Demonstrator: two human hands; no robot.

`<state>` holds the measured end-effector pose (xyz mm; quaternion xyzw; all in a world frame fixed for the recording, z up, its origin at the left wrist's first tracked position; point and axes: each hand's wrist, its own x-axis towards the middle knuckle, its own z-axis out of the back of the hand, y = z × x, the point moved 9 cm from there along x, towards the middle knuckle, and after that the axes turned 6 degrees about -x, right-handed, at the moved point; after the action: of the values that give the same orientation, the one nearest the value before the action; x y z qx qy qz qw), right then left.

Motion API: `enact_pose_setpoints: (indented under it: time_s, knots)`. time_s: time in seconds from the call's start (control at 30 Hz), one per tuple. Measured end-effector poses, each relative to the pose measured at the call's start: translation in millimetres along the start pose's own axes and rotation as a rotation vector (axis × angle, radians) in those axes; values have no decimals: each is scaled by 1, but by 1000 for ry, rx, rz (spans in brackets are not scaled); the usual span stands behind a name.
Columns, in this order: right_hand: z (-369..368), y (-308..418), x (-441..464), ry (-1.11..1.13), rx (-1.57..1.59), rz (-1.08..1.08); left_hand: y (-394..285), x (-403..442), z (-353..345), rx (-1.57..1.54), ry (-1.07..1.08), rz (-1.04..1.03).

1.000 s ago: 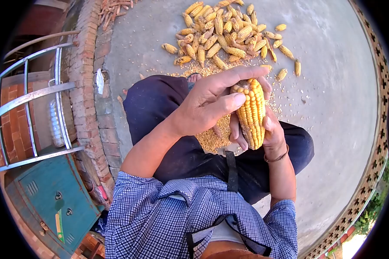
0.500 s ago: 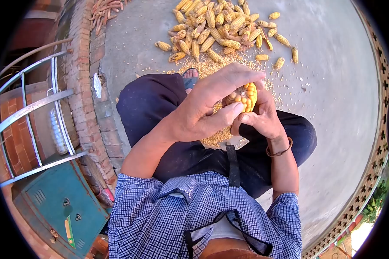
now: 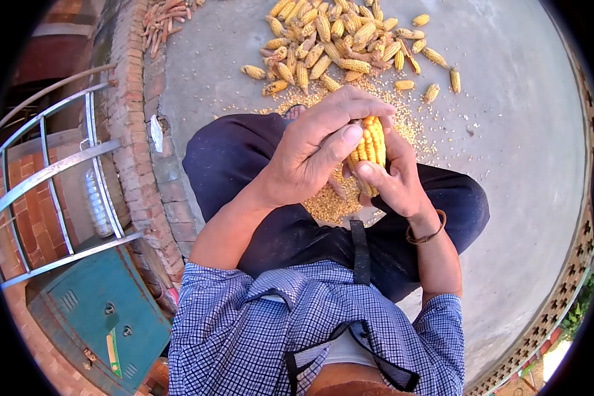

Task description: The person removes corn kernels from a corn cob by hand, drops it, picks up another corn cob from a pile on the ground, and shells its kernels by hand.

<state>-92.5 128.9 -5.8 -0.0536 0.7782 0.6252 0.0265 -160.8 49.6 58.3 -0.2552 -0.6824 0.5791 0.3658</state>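
Observation:
An ear of corn (image 3: 371,146) with yellow kernels is held between both hands above my lap, its rows of kernels facing me. My left hand (image 3: 313,148) is closed around its upper left part, the thumb lying over the top end. My right hand (image 3: 397,181) grips it from the right, thumb pressed on the lower kernels. The fingers behind the ear are hidden. Below the hands, loose corn kernels (image 3: 330,206) lie heaped on the ground between my legs.
A pile of corn ears (image 3: 323,43) lies ahead on the concrete floor (image 3: 521,165), with scattered kernels around it. Several bare reddish cobs (image 3: 162,23) lie at the upper left. A metal railing (image 3: 53,171) and a green metal cabinet (image 3: 99,317) stand at the left.
The ear has turned from nearly end-on to showing its long side. Both hands have shifted their hold around it, and the left thumb has moved slightly up and left.

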Motion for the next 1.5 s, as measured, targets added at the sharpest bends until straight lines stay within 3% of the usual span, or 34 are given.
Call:
enact_pose_setpoints:
  time_s: [0.17, 0.37, 0.47, 0.83, 0.93, 1.27, 1.47, 1.5]
  knots:
    - [-4, 3, 2, -63, -88, 38, 16, 1, 3, -75, -11, -81]
    - [-2, 3, 2, -98, -100, 25, 25, 0, 1, -202, -92, 107]
    - [-2, 5, 1, -105, -139, 34, 25, 1, 1, -223, -41, 30]
    - [-3, 5, 3, -128, -139, -11, 34, 3, 7, -248, -113, 126]
    - [-1, -1, 2, -125, -290, -36, 46, 2, 8, -382, -134, 163]
    - [-3, 8, 7, -116, -139, -20, 55, 3, 9, -615, -231, 260]
    - [-2, 3, 6, -84, -78, -63, 50, 3, 7, -601, -188, 240]
    - [-2, 2, 5, -76, -78, -68, 46, 4, 7, -463, -170, 203]
